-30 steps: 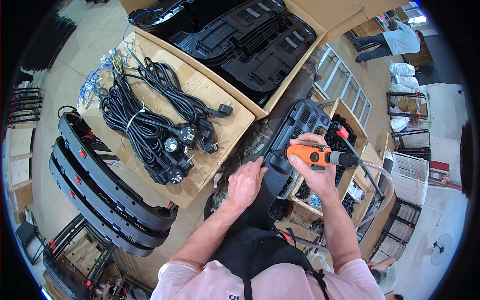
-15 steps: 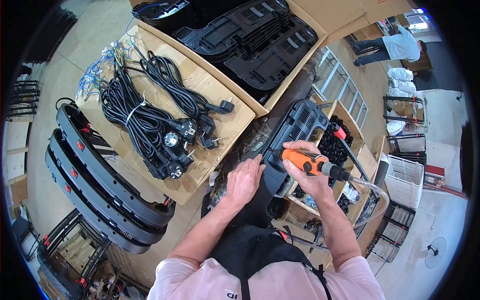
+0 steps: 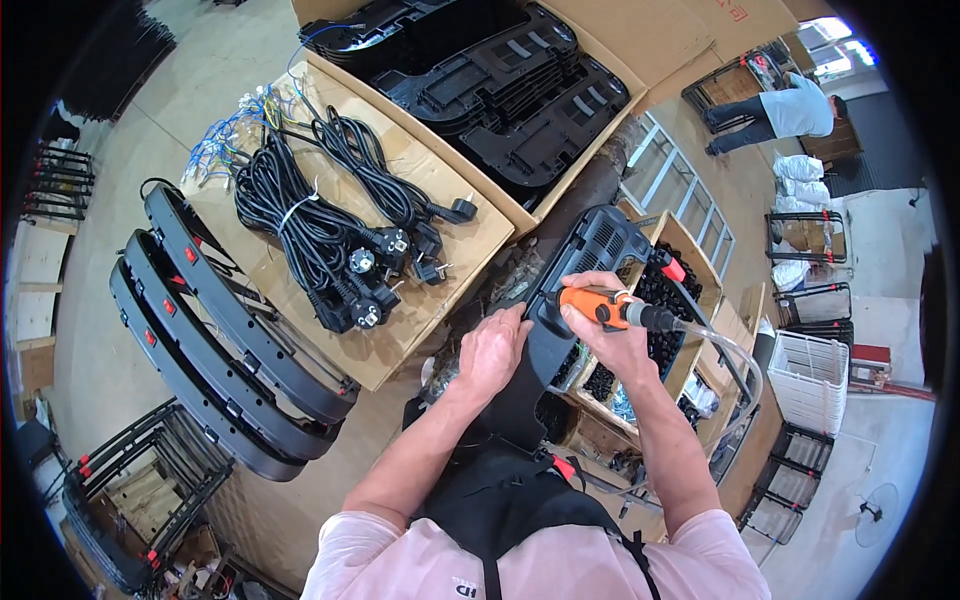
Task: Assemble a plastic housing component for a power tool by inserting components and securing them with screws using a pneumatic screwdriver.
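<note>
My right hand (image 3: 612, 335) is closed around an orange air-driven power tool (image 3: 590, 306) with a clear hose at its back. The tool lies over a long black plastic housing (image 3: 598, 240) with a vented end; its tip is hidden behind my fingers and the housing. My left hand (image 3: 494, 350) is bent over the housing's left edge, fingers close together and fingertips partly hidden, holding it. The housing stretches from in front of my body towards the large carton. A red-ended black bar (image 3: 673, 268) stands close to its right side.
Left, bundled black power cords (image 3: 300, 215) lie on a cardboard box (image 3: 440, 310). Several curved black covers (image 3: 215, 350) hang beyond it. A carton (image 3: 530, 218) holds black plastic panels (image 3: 500, 90). Right stand wooden bins (image 3: 690, 235) of small black parts. A person (image 3: 790, 108) bends at far right.
The view has shifted a little, so the cords and covers sit further right in it. My right hand and the tool have moved slightly left and up; both hands keep their hold.
</note>
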A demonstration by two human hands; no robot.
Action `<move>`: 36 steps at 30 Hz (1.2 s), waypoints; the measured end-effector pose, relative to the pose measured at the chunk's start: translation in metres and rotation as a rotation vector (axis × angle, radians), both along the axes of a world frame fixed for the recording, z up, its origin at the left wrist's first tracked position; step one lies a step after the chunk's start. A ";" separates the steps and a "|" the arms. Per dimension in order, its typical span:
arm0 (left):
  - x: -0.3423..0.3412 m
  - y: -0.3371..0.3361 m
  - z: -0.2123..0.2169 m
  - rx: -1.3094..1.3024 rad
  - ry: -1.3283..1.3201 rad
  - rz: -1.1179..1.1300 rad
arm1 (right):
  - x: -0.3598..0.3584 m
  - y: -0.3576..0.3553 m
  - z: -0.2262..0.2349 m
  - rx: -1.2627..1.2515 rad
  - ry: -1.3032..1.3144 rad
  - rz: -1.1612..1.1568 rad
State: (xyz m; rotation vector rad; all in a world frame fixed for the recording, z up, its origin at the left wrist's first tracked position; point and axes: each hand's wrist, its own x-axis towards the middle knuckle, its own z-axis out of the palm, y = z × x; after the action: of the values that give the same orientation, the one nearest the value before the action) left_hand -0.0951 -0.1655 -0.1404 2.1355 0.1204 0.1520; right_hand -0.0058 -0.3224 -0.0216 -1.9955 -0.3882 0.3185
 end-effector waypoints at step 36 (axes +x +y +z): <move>-0.228 -0.133 0.033 -1.544 0.667 0.038 | -0.256 -0.189 0.022 0.615 0.108 -0.229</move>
State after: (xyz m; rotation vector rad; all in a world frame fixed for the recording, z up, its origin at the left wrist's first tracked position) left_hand -0.3230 -0.2990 -0.1075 0.5658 0.4792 -0.5019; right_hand -0.2615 -0.5118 0.0001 -1.3945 -0.1564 0.1363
